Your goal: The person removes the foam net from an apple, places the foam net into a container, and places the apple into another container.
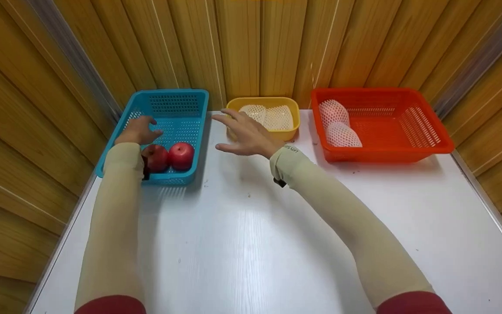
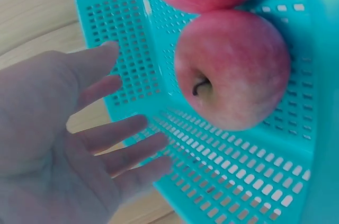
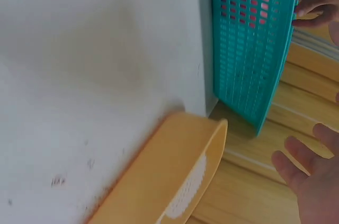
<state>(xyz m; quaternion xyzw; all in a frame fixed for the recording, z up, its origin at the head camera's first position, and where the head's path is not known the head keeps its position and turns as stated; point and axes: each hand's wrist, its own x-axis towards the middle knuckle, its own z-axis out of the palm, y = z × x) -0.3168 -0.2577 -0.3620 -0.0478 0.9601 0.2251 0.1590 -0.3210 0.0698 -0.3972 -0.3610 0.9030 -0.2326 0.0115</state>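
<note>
Over the blue basket [image 1: 203,126] my left hand [image 1: 137,131] hovers with spread fingers and holds nothing. Two red apples [image 1: 181,156] lie side by side in that basket's near end. The left wrist view shows one apple [image 2: 233,70] stem up, with the open left palm [image 2: 69,134] beside it. My right hand [image 1: 249,133], fingers extended, is in the air by the small yellow basket [image 1: 283,136], partly hiding it. White foam nets [image 1: 278,117] lie inside the yellow basket. In the right wrist view, the right hand's fingers [image 3: 296,171] are apart and hold nothing.
At the right stands a red basket [image 1: 390,152] with two foam-netted fruits [image 1: 334,112] at its left side. All three baskets sit on a white table [image 1: 242,244]. Wood-panelled walls [image 1: 259,48] enclose the back and sides.
</note>
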